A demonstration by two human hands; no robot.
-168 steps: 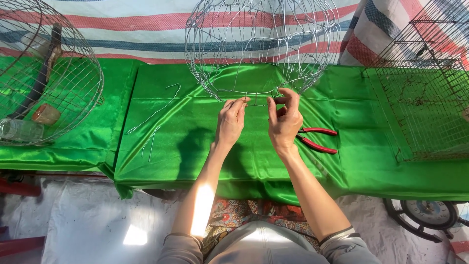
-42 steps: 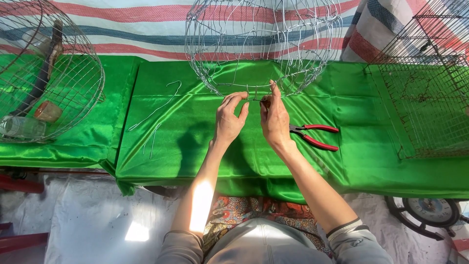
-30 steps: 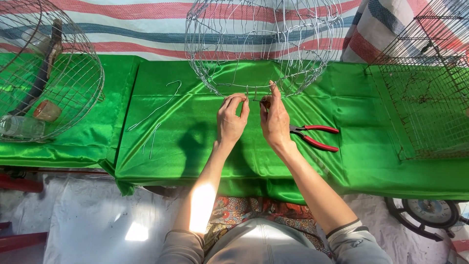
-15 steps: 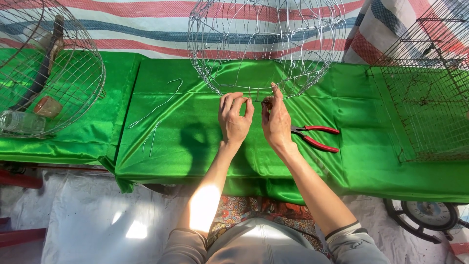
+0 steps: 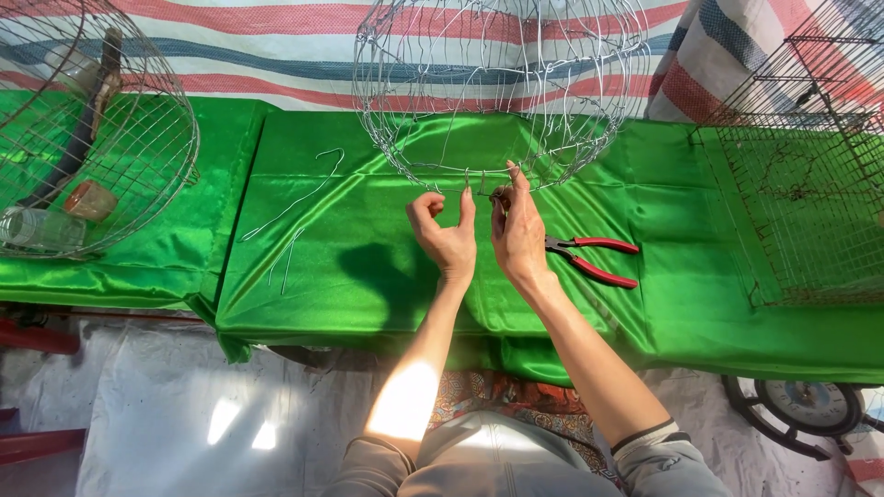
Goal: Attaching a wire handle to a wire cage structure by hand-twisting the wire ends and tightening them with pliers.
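Round wire cage (image 5: 497, 83) on green-draped desk (image 5: 368, 267), lower rim pinched by left hand (image 5: 445, 235) and right hand (image 5: 517, 230), red pliers (image 5: 589, 258) just beside, striped tarp (image 5: 276, 37) behind.

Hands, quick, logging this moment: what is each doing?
Left hand: fingers curled at the wire cage rim, grip unclear.
Right hand: pinching the rim wire.
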